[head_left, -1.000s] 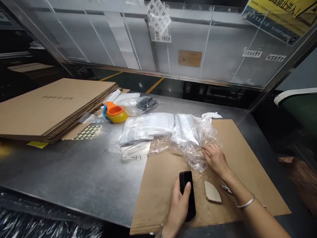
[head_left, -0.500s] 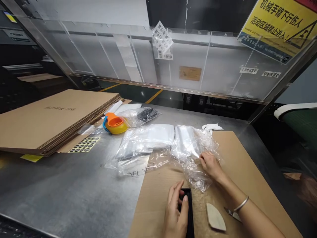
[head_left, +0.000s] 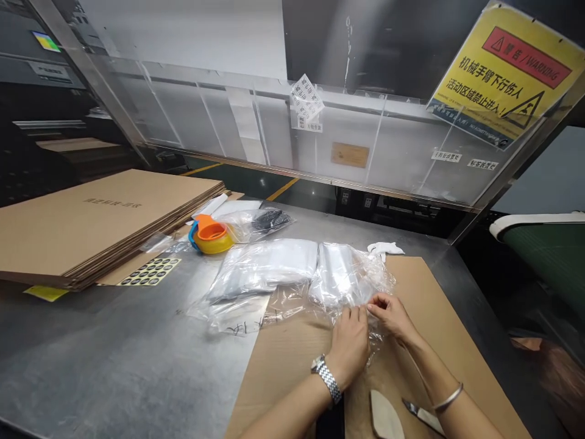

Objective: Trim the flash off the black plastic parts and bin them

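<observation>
My right hand [head_left: 392, 318] pinches the near edge of a clear plastic bag [head_left: 339, 277] with thumb and forefinger. Right beside it, my left hand [head_left: 351, 342] has its fingers closed on the same crinkled film; its fingertips are partly hidden. The bag holds shiny, flat packs of clear sleeves. Below my left wrist lies a black rectangular object [head_left: 331, 422], mostly covered by my forearm. A pale, rounded flat piece [head_left: 384, 416] and a knife [head_left: 423, 416] with a light handle rest on the cardboard sheet [head_left: 269, 390] near my right forearm.
Stacked flat cardboard [head_left: 105, 213] fills the left side of the metal table [head_left: 137, 360]. Near it are a sheet of round stickers [head_left: 150, 272] and an orange-yellow tape dispenser [head_left: 211, 235]. A white glove [head_left: 384, 249] lies behind the bag. A clear panel [head_left: 274, 134] slants overhead.
My left hand has left the black object and moved up and right to the bag's edge. My right hand still pinches the film. The camera view has tilted up slightly.
</observation>
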Demonstrator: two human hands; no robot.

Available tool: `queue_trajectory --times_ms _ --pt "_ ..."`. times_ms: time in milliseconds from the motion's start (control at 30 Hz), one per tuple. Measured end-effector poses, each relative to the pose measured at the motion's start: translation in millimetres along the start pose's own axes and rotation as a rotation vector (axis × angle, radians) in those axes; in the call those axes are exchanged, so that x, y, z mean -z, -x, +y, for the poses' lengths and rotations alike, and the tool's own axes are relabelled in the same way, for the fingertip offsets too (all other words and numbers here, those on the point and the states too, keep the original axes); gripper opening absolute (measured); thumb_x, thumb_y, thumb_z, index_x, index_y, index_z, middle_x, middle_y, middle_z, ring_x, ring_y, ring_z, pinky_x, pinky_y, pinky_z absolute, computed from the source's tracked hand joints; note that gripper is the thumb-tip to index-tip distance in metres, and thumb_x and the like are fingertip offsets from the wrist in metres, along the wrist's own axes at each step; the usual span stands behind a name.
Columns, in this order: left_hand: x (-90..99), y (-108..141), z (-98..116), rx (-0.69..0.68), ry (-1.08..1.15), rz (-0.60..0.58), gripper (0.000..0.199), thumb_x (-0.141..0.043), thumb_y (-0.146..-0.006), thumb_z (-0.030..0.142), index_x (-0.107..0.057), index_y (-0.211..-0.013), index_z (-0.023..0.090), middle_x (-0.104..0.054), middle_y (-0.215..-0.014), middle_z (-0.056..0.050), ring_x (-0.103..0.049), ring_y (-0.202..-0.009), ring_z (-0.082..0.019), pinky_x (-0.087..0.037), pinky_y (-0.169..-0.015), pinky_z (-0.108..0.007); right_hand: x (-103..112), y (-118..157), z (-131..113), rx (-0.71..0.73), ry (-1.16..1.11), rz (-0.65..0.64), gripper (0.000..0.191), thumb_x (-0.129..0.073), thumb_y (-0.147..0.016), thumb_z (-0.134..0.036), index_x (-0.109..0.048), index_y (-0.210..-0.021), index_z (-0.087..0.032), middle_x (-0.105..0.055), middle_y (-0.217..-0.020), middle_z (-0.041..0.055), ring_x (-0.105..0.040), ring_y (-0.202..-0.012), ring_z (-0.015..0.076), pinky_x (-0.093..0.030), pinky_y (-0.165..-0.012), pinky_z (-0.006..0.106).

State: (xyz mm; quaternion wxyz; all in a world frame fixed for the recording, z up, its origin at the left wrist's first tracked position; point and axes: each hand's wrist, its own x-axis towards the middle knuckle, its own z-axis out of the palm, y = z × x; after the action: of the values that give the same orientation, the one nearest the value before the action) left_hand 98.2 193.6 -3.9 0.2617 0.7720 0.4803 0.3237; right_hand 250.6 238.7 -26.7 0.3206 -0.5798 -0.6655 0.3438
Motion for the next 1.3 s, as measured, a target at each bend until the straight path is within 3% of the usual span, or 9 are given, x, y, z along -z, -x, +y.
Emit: queue_trajectory --times_ms 133,300,467,600,733,867,1067,1200,1300 --pt "-3.7 4 0 -0.004 -0.037 0.014 0.036 -0.044 -0.067 -0.001 -0.065 -0.096 0.005 -0.063 -0.090 -0.019 -0.051 -0.093 -0.034 -0.040 -0.083 -0.055 15 1 -4 -0.033 -0.131 0.052 0.025 -0.050 -0.090 -0.037 -0.058 -0.089 -0.013 -0.059 -0.077 -0.0018 -0.055 -0.059 0.0080 -0.047 -0.054 0.023" --pt "8.0 7 9 0.034 0.086 0.134 0.035 -0.039 -0.085 0.015 -0.055 -0.115 0.014 -0.059 -0.109 -0.014 -0.050 -0.098 -0.027 -0.039 -0.088 -0.047 19 20 -33 0.015 -0.218 0.084 0.026 -0.058 -0.082 -0.040 -0.057 -0.076 -0.015 -0.053 -0.065 -0.0037 -0.048 -0.057 0.0083 -0.040 -0.054 0.022" --pt "11.5 5 8 0.112 0.307 0.162 0.033 -0.044 -0.087 0.041 -0.060 -0.079 0.013 -0.064 -0.068 -0.004 -0.057 -0.059 -0.014 -0.046 -0.056 -0.024 4 50 -65 0.076 -0.193 0.080 0.025 -0.060 -0.077 -0.037 -0.052 -0.064 -0.018 -0.047 -0.058 -0.0045 -0.041 -0.056 0.0094 -0.034 -0.052 0.022" --pt "14.8 18 -3 0.168 0.334 0.241 0.040 -0.037 -0.089 0.041 -0.054 -0.063 0.015 -0.052 -0.051 0.002 -0.049 -0.045 -0.010 -0.040 -0.046 -0.020 -1 64 -72 0.068 -0.185 0.117 0.025 -0.059 -0.077 -0.037 -0.048 -0.065 -0.019 -0.045 -0.058 -0.0046 -0.040 -0.053 0.0095 -0.033 -0.050 0.022" --pt "27.9 47 -7 0.159 0.200 0.335 0.021 -0.046 -0.085 0.031 -0.059 -0.085 0.014 -0.060 -0.072 -0.004 -0.057 -0.067 -0.017 -0.045 -0.061 -0.027 -7 78 -82 0.087 -0.128 0.177 0.018 -0.052 -0.082 -0.034 -0.048 -0.072 -0.019 -0.047 -0.064 -0.0029 -0.043 -0.058 0.0111 -0.035 -0.054 0.023" --pt "43.0 73 -4 -0.036 0.016 0.331 0.039 -0.053 -0.080 0.019 -0.052 -0.119 0.021 -0.057 -0.112 -0.010 -0.050 -0.102 -0.024 -0.040 -0.086 -0.038 -26 97 -104 0.226 -0.008 0.058 0.010 -0.053 -0.080 -0.025 -0.054 -0.071 -0.020 -0.053 -0.069 -0.0002 -0.047 -0.067 0.0146 -0.037 -0.063 0.026" --pt "64.6 98 -18 -0.181 -0.219 0.457 0.027 -0.047 -0.086 0.013 -0.065 -0.105 0.021 -0.056 -0.083 -0.006 -0.049 -0.078 -0.018 -0.042 -0.070 -0.030 -38 117 -124 0.332 0.089 0.045 0.009 -0.050 -0.083 -0.022 -0.057 -0.077 -0.021 -0.057 -0.077 0.0028 -0.049 -0.077 0.0179 -0.037 -0.070 0.029" --pt "81.5 117 -38 -0.132 -0.364 0.676 0.029 -0.050 -0.084 0.011 -0.065 -0.107 0.020 -0.048 -0.080 -0.006 -0.044 -0.079 -0.019 -0.039 -0.072 -0.034 -37 135 -112 0.189 0.090 0.158 0.015 -0.047 -0.088 -0.031 -0.056 -0.093 -0.021 -0.060 -0.084 0.0034 -0.054 -0.074 0.0160 -0.040 -0.066 0.026" --pt "85.3 135 -53 -0.103 -0.454 0.677 0.029 -0.050 -0.084 0.010 -0.066 -0.105 0.022 -0.043 -0.067 -0.002 -0.039 -0.067 -0.018 -0.036 -0.065 -0.031 -46 155 -91 0.042 0.095 0.187 0.024 -0.039 -0.091 -0.037 -0.055 -0.084 -0.021 -0.059 -0.068 0.0008 -0.054 -0.059 0.0142 -0.039 -0.057 0.025"
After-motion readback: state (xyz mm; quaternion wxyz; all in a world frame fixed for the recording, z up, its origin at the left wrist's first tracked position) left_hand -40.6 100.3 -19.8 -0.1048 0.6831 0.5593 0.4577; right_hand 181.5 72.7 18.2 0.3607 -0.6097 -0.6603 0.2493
